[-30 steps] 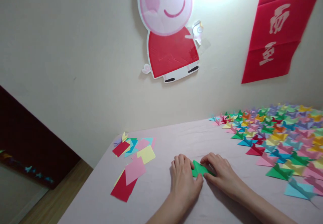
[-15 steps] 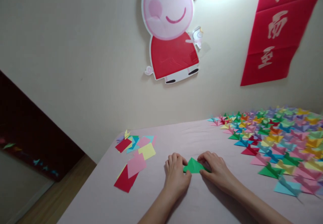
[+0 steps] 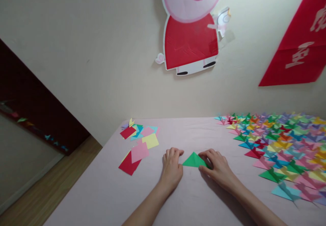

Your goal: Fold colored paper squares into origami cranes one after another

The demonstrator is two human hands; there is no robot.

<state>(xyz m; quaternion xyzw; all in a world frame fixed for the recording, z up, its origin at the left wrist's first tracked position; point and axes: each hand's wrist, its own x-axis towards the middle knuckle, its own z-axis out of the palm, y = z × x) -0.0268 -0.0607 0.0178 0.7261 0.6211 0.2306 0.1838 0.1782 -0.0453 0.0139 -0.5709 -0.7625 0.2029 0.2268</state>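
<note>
A green paper triangle with a crease down from its peak lies on the pink-covered table, long edge toward me. My right hand has its thumb and fingers closed over the triangle's right corner, which they hide. Just beyond the left corner rests my left hand, thumb and index finger apart. Its thumb is very near the tip of that corner; whether they touch I cannot tell. Nothing shows between the left hand's fingers.
Many folded paper cranes in mixed colours stand in rows on the right. Loose paper sheets lie at the left, with a small yellow folded piece behind them. A pink pig cutout and a red banner hang on the wall.
My left hand has let go of the green paper's left corner and drawn slightly left. My right hand stays on the right corner. The view has shifted.
</note>
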